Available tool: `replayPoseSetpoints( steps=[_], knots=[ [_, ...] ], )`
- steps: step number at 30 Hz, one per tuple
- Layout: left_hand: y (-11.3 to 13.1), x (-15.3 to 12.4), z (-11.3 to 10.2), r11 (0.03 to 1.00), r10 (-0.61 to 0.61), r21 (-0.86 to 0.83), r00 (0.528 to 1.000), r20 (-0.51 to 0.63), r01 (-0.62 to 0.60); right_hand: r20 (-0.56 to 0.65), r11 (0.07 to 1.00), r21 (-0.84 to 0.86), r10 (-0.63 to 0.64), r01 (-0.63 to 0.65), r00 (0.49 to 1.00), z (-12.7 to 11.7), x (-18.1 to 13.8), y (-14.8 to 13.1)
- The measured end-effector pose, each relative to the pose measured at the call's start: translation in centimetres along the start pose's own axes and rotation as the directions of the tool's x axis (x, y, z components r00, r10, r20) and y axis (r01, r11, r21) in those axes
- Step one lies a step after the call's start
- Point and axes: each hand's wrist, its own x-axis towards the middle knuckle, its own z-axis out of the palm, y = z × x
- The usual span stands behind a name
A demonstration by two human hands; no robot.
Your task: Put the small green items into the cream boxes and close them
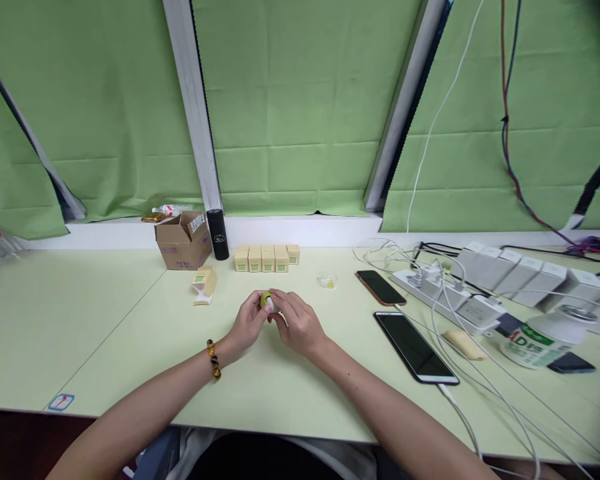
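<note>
In the middle of the table, my left hand [249, 319] and my right hand [299, 321] meet around a small rounded green-and-white object [266, 300]. The fingers of both hands are closed on it and cover much of it, so its exact kind does not show. To the left lies an opened small cardboard box [205, 285] with its flaps out. Beyond my hands stands a row of several small tan boxes [268, 259] with green labels. A small clear plastic piece [327, 281] with something yellow in it lies to the right.
An open brown carton [184, 245] and a black bottle [218, 235] stand at the back left. On the right are two phones [416, 347], a power strip [447, 301] with tangled white cables, a white bottle [547, 337] and several white boxes [523, 273]. Green blinds hang behind.
</note>
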Motion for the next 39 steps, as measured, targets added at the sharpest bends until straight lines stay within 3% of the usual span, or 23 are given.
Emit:
replayPoseSetpoints(
  steps=[10,17,24,39],
  knots=[
    [-0.5,-0.1,0.3,0.999,0.025,0.038,0.998,-0.056,-0.023,-0.018,0.998,-0.050,-0.031,0.030,0.999,0.0,0.2,-0.1],
    [0.3,0.0,0.2,1.000,-0.011,-0.004,0.999,0.041,0.011,-0.014,1.000,-0.014,0.012,-0.013,1.000,0.6,-0.4,0.4],
    [-0.5,0.4,0.1,0.994,-0.096,0.042,0.995,-0.037,0.098,-0.013,1.000,-0.006,0.029,-0.029,0.999,1.1,-0.7,0.2],
    [-1.1,0.3,-0.2,0.986,-0.082,0.141,0.996,-0.046,0.088,-0.016,0.999,-0.010,0.040,-0.040,0.999,1.2,-0.6,0.4]
  ],
)
